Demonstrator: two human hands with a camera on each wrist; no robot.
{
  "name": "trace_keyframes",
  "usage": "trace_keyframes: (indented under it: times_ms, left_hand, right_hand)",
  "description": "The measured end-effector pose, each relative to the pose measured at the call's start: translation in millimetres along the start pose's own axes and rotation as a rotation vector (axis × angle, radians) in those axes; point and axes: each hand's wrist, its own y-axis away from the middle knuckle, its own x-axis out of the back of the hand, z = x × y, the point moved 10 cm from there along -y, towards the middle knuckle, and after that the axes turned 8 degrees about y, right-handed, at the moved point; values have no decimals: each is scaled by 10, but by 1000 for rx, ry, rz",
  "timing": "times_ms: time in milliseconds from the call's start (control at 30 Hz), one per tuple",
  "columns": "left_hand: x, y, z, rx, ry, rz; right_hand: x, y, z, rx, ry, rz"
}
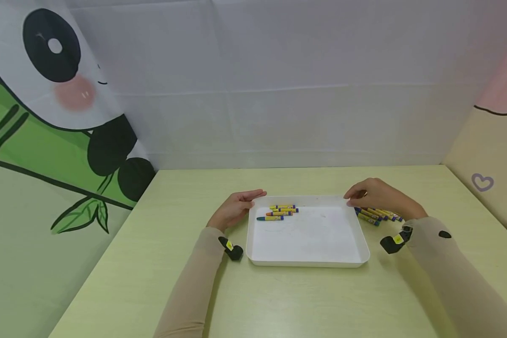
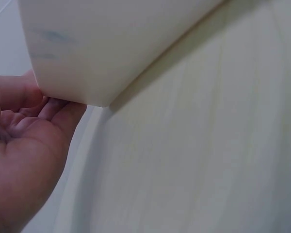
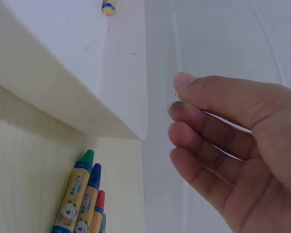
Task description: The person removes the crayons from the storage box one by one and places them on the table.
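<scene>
A shallow white tray (image 1: pixel 304 239) lies on the table with several yellow-wrapped crayons (image 1: pixel 282 212) in its far left part. My left hand (image 1: pixel 233 210) holds the far left corner of the tray. In the left wrist view, thumb and fingers of that hand (image 2: pixel 34 131) pinch the tray's edge (image 2: pixel 87 63). My right hand (image 1: pixel 380 197) is near the far right corner. The right wrist view shows this hand (image 3: pixel 233 141) beside the tray wall (image 3: pixel 68 82), with a gap between them, fingers loosely bent and holding nothing.
More crayons (image 1: pixel 369 217) lie in a group on the table (image 1: pixel 152 281) right of the tray, partly under my right hand in the head view. Green, blue and red crayon tips (image 3: pixel 93 170) show close up. Behind the table hangs a pale cloth (image 1: pixel 300 117) with printed cartoon figures.
</scene>
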Motion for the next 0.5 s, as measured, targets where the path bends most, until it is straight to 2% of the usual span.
trace_keyframes:
  times_ms: [500]
  left_hand:
    - [7,-6,-1,3,-25,7]
  right_hand:
    - [-130,-317,-219,63,0,3]
